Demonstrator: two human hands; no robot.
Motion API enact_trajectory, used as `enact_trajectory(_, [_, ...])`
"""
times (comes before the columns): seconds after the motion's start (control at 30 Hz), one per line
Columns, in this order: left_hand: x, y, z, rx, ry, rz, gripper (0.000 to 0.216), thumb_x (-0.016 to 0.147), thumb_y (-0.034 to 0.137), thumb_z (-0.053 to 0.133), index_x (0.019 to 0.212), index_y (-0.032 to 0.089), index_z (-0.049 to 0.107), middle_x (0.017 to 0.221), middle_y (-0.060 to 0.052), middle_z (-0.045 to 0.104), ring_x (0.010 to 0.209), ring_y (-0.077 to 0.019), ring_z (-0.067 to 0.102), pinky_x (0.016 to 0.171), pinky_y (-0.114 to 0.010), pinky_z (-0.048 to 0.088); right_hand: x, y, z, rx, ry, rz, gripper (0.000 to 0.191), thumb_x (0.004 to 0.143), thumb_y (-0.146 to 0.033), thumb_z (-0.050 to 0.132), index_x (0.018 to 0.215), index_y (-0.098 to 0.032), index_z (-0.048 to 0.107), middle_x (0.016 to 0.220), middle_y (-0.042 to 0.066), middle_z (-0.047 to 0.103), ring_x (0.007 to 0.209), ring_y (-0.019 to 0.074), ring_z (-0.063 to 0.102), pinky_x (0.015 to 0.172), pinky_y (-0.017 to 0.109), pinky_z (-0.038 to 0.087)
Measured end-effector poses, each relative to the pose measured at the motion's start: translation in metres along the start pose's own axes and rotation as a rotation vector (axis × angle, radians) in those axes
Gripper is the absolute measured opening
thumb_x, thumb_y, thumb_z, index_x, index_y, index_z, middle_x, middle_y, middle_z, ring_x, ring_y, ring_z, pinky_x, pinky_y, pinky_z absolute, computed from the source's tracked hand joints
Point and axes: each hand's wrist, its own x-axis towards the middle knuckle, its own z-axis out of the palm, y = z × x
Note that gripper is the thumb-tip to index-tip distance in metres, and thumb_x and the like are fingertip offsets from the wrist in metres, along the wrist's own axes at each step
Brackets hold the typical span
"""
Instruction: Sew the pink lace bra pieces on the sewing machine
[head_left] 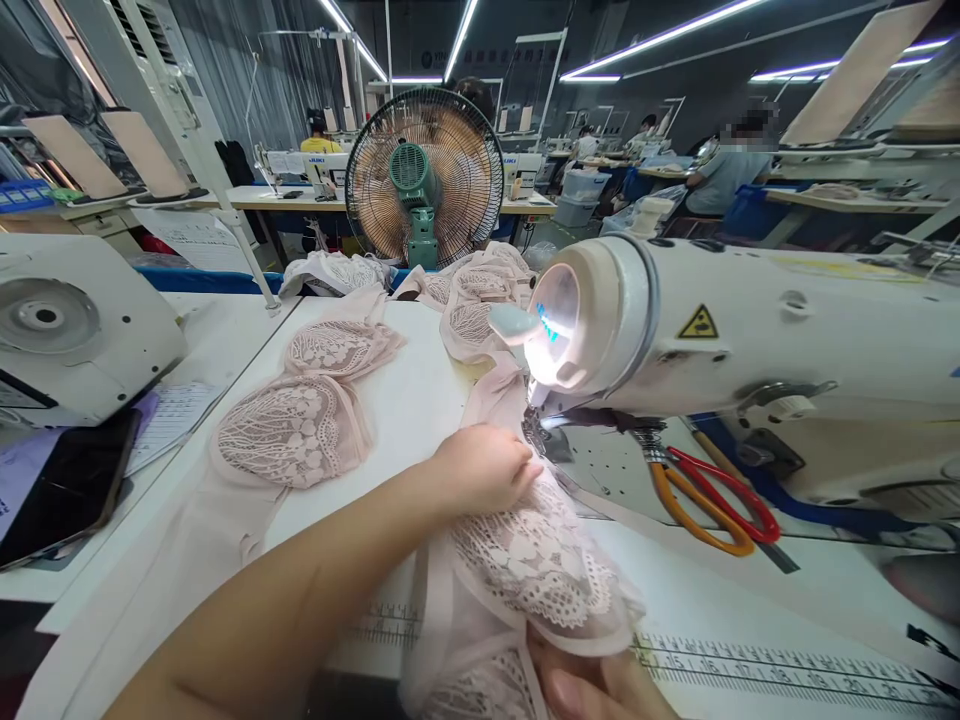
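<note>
A pale pink lace bra [536, 545] lies under the lit head of a white sewing machine [750, 310]. Close beside the needle and presser foot [534, 425], my left hand [484, 468] is closed, its fingers pinching the edge of the bra. Lower down, my right hand [600, 688] holds a cup of the same bra from beneath, thumb and fingers partly hidden by the fabric. To the left, a second lace bra [289, 430] is spread on the white table. Scissors with red and orange handles [712, 500] rest on the machine bed, right of the needle.
More pink bras [480, 285] are heaped behind the machine head. A large fan [424, 180] stands beyond the table. At left are a phone [64, 490], papers [169, 430] and another machine [82, 325]. A printed ruler [780, 670] crosses the front. People sit at machines farther back.
</note>
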Motion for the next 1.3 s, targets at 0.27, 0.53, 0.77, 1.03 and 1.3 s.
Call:
enact_trajectory(0.27, [-0.001, 0.01, 0.009, 0.123, -0.086, 0.031, 0.045, 0.095, 0.043, 0.035, 0.107, 0.01, 0.063, 0.12, -0.012, 0.059, 0.11, -0.0258, 0.054, 0.093, -0.034, 0.043, 0.012, 0.0, 0.017, 0.508, 0.1, -0.048, 0.08, 0.067, -0.038, 0.079, 0.137, -0.028, 0.043, 0.131, 0.009, 0.058, 0.128, 0.0285, 0.043, 0.111, 0.044, 0.027])
enact_trajectory(0.53, [-0.001, 0.002, 0.016, 0.22, -0.057, 0.107, 0.048, 0.095, 0.045, 0.034, 0.118, 0.011, 0.058, 0.127, -0.013, 0.056, 0.114, -0.0268, 0.052, 0.096, -0.039, 0.041, 0.022, -0.005, 0.028, 0.654, 0.076, -0.088, 0.078, 0.067, -0.028, 0.079, 0.136, -0.035, 0.043, 0.127, 0.004, 0.062, 0.124, 0.0243, 0.049, 0.11, 0.042, 0.029])
enact_trajectory(0.77, [0.002, -0.002, 0.019, 0.251, -0.053, 0.054, 0.047, 0.095, 0.045, 0.035, 0.125, 0.013, 0.053, 0.136, -0.011, 0.049, 0.121, -0.0267, 0.045, 0.101, -0.045, 0.037, 0.03, -0.007, 0.031, 0.635, 0.081, -0.114, 0.067, 0.068, -0.028, 0.077, 0.13, -0.033, 0.052, 0.126, 0.005, 0.062, 0.127, 0.0258, 0.046, 0.11, 0.044, 0.03])
enact_trajectory(1.03, [0.005, -0.008, 0.02, 0.341, 0.06, -0.023, 0.053, 0.092, 0.052, 0.039, 0.126, 0.015, 0.054, 0.132, -0.015, 0.048, 0.121, -0.0305, 0.04, 0.099, -0.047, 0.035, 0.037, -0.001, 0.034, 0.648, 0.201, -0.099, 0.046, 0.067, -0.026, 0.078, 0.111, -0.026, 0.066, 0.12, 0.005, 0.066, 0.125, 0.0269, 0.047, 0.109, 0.043, 0.032])
enact_trajectory(1.3, [-0.004, 0.01, -0.005, 0.189, -0.227, -0.303, 0.074, 0.081, 0.065, 0.048, 0.13, 0.009, 0.048, 0.118, -0.018, 0.051, 0.108, -0.0318, 0.048, 0.085, -0.038, 0.045, 0.049, -0.006, 0.04, 0.535, 0.104, -0.142, 0.053, 0.074, -0.032, 0.072, 0.124, -0.021, 0.059, 0.131, 0.008, 0.058, 0.132, 0.0296, 0.037, 0.11, 0.048, 0.029])
